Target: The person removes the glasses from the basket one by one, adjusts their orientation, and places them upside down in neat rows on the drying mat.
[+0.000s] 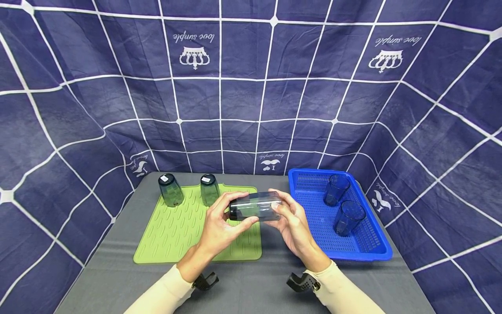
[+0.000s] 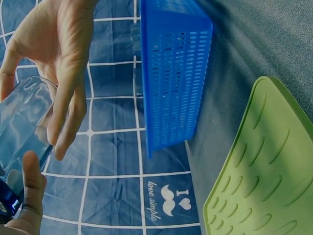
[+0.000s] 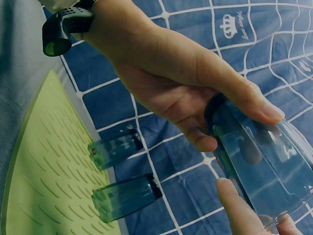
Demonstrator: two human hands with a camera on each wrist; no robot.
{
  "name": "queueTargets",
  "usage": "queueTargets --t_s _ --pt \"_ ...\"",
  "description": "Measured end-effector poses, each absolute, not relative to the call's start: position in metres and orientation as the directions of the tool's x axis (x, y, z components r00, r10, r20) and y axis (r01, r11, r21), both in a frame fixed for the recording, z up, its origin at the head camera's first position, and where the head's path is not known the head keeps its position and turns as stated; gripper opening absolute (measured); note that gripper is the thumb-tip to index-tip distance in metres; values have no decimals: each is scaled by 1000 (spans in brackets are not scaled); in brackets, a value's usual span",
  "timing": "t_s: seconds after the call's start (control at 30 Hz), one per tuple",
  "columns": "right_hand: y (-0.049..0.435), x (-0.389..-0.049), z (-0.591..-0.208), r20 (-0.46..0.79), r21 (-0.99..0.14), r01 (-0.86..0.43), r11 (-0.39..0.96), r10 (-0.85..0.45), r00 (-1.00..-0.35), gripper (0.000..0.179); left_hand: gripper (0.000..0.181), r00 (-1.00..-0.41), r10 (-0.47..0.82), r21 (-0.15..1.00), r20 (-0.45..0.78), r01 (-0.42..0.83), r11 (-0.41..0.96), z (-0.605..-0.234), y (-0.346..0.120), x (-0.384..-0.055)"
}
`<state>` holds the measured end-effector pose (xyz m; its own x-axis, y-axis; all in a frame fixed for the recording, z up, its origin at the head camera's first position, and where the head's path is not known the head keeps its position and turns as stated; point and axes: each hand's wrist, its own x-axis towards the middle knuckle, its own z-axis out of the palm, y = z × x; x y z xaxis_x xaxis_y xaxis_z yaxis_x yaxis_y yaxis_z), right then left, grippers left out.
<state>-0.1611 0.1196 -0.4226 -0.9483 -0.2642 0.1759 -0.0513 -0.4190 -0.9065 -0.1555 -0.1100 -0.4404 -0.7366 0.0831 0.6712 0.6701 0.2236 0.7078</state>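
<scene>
Cream sleeves point(image 1: 162, 291) | smoky see-through glass point(image 1: 256, 206), dark-based, sideways | left fingers point(image 1: 230, 197), right fingers point(image 1: 288, 213) half-curled round it

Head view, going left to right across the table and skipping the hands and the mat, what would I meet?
Leftmost upside-down glass, second upside-down glass, held glass, blue basket with two glasses inside.

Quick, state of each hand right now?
Left hand: holding the tinted glass by its darker end.
Right hand: holding the same glass, near its other end.
</scene>
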Motion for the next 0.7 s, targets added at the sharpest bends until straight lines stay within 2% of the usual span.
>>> queueTargets --t_s 0.43,0.7 --pt "118 -161 -422 190 -901 -55 -431 -277 -942 65 64 -723 75 691 687 682 239 -438 -113 -155" --pt "121 -163 -420 198 -926 -77 -369 -300 -933 65 66 -720 71 694 690 687 217 -435 -116 -155"
